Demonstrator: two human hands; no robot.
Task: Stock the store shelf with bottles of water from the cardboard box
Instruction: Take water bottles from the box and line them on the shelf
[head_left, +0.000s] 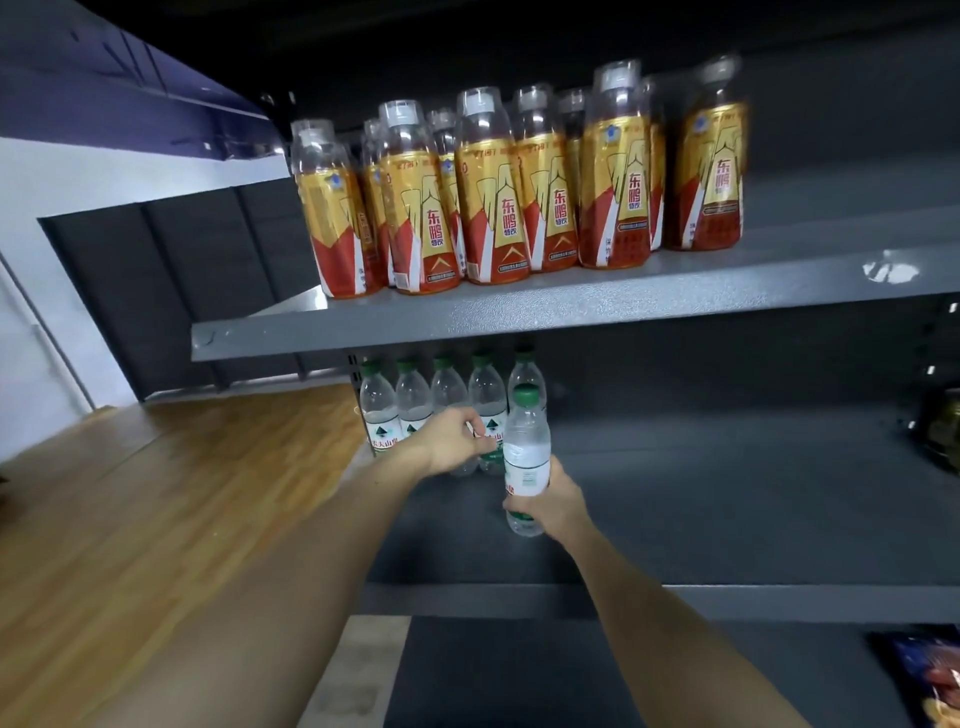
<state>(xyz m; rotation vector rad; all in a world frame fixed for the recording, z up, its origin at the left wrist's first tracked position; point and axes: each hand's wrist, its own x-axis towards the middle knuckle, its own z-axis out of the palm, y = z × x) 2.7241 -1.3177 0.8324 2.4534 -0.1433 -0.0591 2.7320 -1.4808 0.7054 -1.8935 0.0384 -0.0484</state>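
A row of clear water bottles (378, 410) with green caps stands at the back left of the dark grey middle shelf (727, 493). My right hand (550, 501) grips the lower half of one more water bottle (527, 447), held upright above the shelf, just in front of the row's right end. My left hand (457, 439) reaches into the row with its fingers closed on a bottle there (491, 415), partly hiding two of them. The cardboard box is out of view.
The upper shelf (571, 301) carries several gold-and-red drink bottles (498, 192). Dark items sit at the far right of the middle shelf (943, 426), and a snack packet (930, 675) lies on the shelf below. Wooden floor (156, 519) spreads to the left.
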